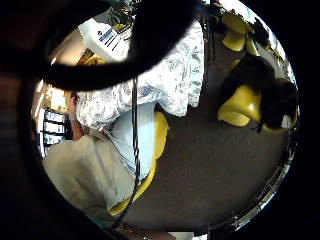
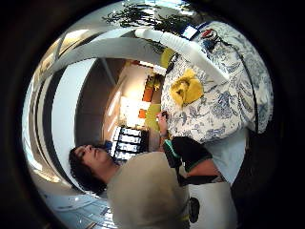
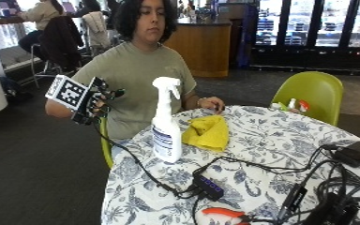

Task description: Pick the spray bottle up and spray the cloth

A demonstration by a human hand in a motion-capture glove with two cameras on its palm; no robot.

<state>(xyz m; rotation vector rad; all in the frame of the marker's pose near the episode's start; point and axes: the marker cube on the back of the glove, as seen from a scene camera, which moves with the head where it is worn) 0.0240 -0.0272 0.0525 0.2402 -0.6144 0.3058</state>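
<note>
Her gloved right hand [image 3: 94, 101] hung in the air off the table's edge, fingers [image 3: 110, 95] spread and holding nothing. The white spray bottle [image 3: 166, 123] stood upright on the patterned tablecloth [image 3: 280, 140], just beside the crumpled yellow cloth [image 3: 208, 132]. Light, smooth plastic, I reckoned; best grasped round the neck under the trigger

Round table [image 3: 273, 140] in floral cloth; green chair [image 3: 314, 93] at two o'clock, wooden counter [image 3: 202, 44] at twelve, dark carpet [image 3: 36, 159].
</note>
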